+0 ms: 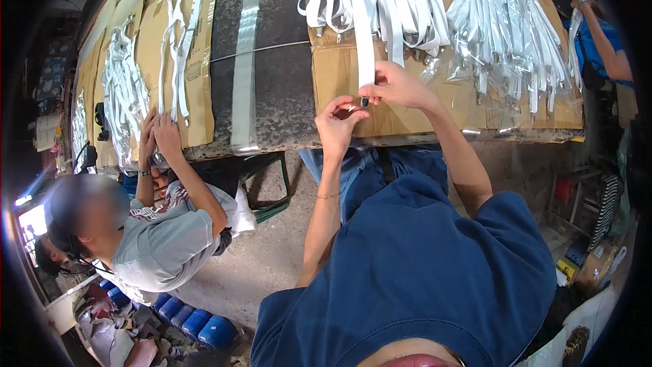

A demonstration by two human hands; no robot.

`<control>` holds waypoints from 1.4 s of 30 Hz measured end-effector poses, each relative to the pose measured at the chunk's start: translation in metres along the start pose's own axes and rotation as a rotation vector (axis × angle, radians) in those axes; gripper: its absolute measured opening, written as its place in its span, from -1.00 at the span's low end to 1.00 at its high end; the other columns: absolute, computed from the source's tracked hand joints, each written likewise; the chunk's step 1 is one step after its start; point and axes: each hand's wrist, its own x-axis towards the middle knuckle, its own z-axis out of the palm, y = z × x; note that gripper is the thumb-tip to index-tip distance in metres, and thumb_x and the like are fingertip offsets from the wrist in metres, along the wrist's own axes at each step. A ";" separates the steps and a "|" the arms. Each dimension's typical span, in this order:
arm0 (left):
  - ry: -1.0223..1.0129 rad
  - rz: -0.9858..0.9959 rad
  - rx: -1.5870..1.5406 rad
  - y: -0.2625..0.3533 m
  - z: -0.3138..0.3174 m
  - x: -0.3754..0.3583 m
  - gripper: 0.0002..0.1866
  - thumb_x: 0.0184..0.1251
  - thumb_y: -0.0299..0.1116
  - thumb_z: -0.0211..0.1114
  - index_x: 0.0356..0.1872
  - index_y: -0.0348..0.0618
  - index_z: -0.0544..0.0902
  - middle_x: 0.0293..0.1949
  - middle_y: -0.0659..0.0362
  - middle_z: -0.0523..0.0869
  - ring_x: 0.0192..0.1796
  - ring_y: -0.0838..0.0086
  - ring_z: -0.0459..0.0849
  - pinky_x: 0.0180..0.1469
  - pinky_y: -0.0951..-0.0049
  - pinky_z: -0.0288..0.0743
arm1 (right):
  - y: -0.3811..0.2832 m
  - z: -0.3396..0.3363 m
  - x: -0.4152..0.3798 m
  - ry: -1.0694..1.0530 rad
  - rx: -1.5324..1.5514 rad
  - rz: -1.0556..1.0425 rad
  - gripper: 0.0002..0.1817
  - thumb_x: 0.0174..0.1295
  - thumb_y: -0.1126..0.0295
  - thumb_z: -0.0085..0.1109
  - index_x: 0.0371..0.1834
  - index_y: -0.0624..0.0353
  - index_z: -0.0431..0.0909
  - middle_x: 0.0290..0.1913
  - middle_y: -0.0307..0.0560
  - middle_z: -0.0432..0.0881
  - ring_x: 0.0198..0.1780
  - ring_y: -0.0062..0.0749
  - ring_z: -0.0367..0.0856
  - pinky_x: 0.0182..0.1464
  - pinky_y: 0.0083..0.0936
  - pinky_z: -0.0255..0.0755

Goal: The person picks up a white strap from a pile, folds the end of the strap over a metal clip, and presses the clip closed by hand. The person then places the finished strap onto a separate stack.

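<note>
My right hand (402, 86) pinches the lower end of a white strap (364, 44) hanging toward me over the cardboard's front part. A small dark clip (365, 102) shows at the strap's end, just under my right fingertips. Close beside it on the left, my left hand (335, 127) has its thumb and fingers curled together around a small shiny bit that I cannot make out. Beyond both hands lies a pile of white suspender straps (414, 7) with metal clips at their ends.
Plastic-wrapped strap bundles (506, 34) lie at right on the cardboard (435, 119). A clear plastic strip (244, 81) crosses the dark tabletop (282, 88). At left, a co-worker (163, 231) handles straps at the same table. Another person's arm (608, 41) shows far right. Blue containers (197, 323) stand below.
</note>
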 end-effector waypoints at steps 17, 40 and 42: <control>-0.026 -0.032 -0.041 0.006 0.003 0.003 -0.71 0.02 -0.76 0.34 -0.18 -0.47 0.56 -0.34 0.03 0.69 -0.31 0.44 0.69 -0.16 0.49 0.64 | 0.000 0.003 0.000 -0.038 -0.039 -0.009 -0.86 0.24 0.45 0.21 -0.24 0.28 0.52 -0.38 -0.19 0.62 -0.42 -0.65 0.52 -0.36 -0.67 0.42; 0.020 -0.130 0.503 0.007 0.009 0.007 -0.66 0.30 -0.20 0.31 -0.45 -0.34 0.64 -0.54 0.24 0.63 -0.47 0.64 0.56 -0.41 0.66 0.44 | 0.002 0.001 0.003 0.099 0.166 0.055 -0.83 0.26 0.37 0.20 -0.23 0.27 0.57 -0.34 -0.23 0.61 -0.35 -0.65 0.55 -0.31 -0.67 0.47; -0.016 -0.153 0.274 0.009 0.007 0.006 -0.70 0.30 -0.23 0.32 -0.41 -0.34 0.65 -0.51 0.24 0.64 -0.45 0.64 0.56 -0.40 0.65 0.45 | 0.000 0.001 0.004 0.090 0.122 0.049 -0.83 0.26 0.37 0.20 -0.25 0.26 0.57 -0.36 -0.24 0.61 -0.38 -0.67 0.53 -0.36 -0.68 0.44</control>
